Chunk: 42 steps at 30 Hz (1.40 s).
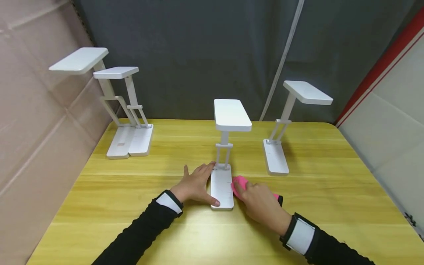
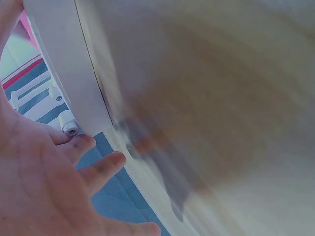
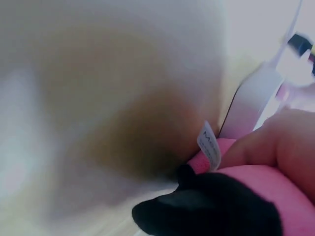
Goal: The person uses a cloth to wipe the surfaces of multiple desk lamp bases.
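Note:
A white folding desk lamp [image 1: 222, 186] stands upright at the middle of the table, its flat head [image 1: 232, 115] raised at the back. My left hand [image 1: 195, 186] spreads along the left side of the base, fingertips near the hinge and thumb on the front end. In the left wrist view its fingers touch the base's edge [image 2: 74, 69]. On the other side, my right hand [image 1: 261, 204] grips a soft pink fabric item [image 1: 241, 183] against the right edge of the base. The right wrist view shows the item's black part [image 3: 211, 206] and white tag [image 3: 209, 146]; its full shape is hidden.
Two similar white lamps [image 1: 120, 142] [image 1: 141, 141] stand side by side at the back left. Another white lamp [image 1: 276, 158] stands at the right. The yellow wood-grain table [image 1: 159, 235] meets a dark curtain [image 1: 185, 55] behind and pale walls at both sides.

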Available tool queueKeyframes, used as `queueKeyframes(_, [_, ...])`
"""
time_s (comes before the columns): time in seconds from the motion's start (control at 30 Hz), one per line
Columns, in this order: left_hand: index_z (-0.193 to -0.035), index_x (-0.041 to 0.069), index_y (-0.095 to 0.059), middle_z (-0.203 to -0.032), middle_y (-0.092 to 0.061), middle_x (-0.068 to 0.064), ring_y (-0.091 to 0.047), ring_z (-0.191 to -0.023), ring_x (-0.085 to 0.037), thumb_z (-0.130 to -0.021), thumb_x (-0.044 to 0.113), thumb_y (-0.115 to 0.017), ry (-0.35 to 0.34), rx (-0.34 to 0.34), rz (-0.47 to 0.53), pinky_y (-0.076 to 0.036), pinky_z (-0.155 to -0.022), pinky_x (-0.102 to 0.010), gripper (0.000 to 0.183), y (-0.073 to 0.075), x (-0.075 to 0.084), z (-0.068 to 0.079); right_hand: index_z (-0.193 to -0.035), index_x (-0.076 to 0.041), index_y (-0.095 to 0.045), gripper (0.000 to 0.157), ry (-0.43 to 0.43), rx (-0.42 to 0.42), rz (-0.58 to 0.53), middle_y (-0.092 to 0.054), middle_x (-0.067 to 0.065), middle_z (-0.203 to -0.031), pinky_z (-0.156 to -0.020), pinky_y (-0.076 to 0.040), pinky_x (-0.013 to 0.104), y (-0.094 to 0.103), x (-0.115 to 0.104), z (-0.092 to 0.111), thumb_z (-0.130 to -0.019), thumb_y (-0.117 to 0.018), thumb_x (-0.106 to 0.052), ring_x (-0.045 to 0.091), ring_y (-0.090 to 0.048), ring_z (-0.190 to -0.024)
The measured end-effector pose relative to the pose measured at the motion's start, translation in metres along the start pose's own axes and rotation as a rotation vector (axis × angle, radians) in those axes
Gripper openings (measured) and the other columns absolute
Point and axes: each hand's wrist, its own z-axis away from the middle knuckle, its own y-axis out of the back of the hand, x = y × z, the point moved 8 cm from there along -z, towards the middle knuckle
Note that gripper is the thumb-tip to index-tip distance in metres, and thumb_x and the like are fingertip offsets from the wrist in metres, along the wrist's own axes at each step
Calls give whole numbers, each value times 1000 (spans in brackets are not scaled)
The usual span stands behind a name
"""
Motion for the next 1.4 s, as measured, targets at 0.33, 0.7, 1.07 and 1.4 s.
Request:
queueKeyframes(0.33, [-144,15,-4,-149,-14,-3,-15,-134,-25,-53,75,-67,10,-16,-13,2,-95,-71,125,0,0,2,-122,-24,-53,60,-53,-199,-249,-53,2,-71,-39,-32,29,9,2,30,-63,-63,-16,13,-37,-48])
queueKeyframes(0.7, [-144,16,-5,-148,-18,-3,-18,-133,-24,-51,77,-66,15,-7,-10,0,-94,-73,127,-6,-2,4,-121,-14,-51,56,-238,2,-143,-51,9,-66,-33,-28,27,-21,46,-30,-66,-60,-15,13,-34,-41])
queueKeyframes(1.07, [-143,12,-6,-148,-17,-4,-18,-133,-25,-51,77,-65,8,24,-43,1,-94,-72,127,-2,0,1,-118,-17,-56,55,-164,-33,-142,-49,4,-65,-37,-29,26,-4,9,5,-63,-59,-12,9,-31,-43])
queueKeyframes(1.4, [-144,14,-4,-149,-15,-3,-16,-133,-23,-52,76,-66,14,7,-23,3,-94,-72,127,-4,0,1,-117,-26,-57,57,-163,-171,-231,-52,1,-70,-40,-30,28,10,-5,41,-62,-59,-12,10,-35,-48])
